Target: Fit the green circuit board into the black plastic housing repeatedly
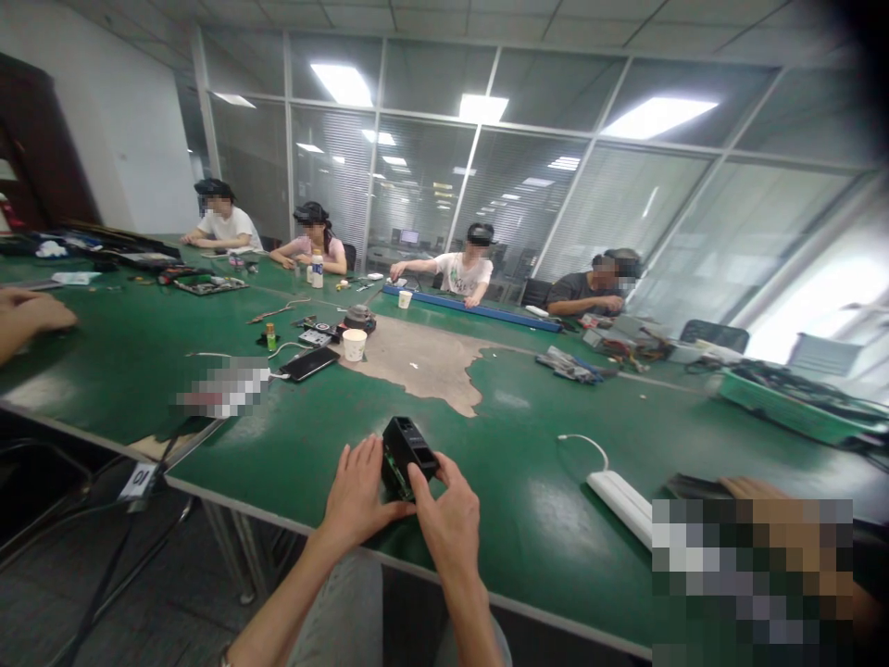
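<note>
Between my two hands, near the table's front edge, stands a black box-shaped device (409, 446) with a green circuit board showing along its left side. My left hand (356, 496) lies against that left side, its fingers pointing away from me. On the right, my right hand (448, 508) grips the device, with the thumb on the near face and the fingers behind the right edge. The device's underside and the far fingertips are hidden.
On the green table (528, 463) stand a paper cup (354, 346), a black phone (309, 364) and a white power strip (620, 505). Further off lie loose tools (570, 364) and a green basket (792, 408). Several people sit across; others' hands show left and right.
</note>
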The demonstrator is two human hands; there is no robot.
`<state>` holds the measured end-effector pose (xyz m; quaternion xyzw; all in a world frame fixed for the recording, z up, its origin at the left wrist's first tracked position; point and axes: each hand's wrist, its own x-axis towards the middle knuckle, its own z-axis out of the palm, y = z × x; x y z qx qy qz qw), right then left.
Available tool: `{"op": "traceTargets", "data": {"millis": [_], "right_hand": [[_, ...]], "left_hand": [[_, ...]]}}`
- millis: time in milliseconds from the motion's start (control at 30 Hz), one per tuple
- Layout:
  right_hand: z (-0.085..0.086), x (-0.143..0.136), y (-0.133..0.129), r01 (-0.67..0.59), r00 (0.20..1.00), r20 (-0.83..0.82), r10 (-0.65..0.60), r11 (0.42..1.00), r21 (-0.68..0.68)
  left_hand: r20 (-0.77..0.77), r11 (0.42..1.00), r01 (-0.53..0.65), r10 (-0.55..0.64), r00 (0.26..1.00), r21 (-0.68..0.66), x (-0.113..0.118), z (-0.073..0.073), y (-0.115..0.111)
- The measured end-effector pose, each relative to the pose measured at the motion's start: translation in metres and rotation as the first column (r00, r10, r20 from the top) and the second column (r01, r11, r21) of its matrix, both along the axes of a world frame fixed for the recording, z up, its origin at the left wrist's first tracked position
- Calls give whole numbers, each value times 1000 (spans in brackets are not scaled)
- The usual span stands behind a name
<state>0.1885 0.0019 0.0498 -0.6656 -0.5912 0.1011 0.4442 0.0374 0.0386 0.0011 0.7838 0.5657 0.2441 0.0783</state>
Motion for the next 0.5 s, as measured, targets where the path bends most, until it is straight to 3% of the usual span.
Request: {"op": "traceTargets", "data": {"millis": [333,500], "right_hand": [[-5,-10,-6,21,961,278,-5,998,-55],[-16,-9,-10,11,953,303,22,994,-106]], "left_hand": [[46,999,-47,46,998,16,4,6,-5],[47,999,-41,41,998,3,5,10,-7]]}}
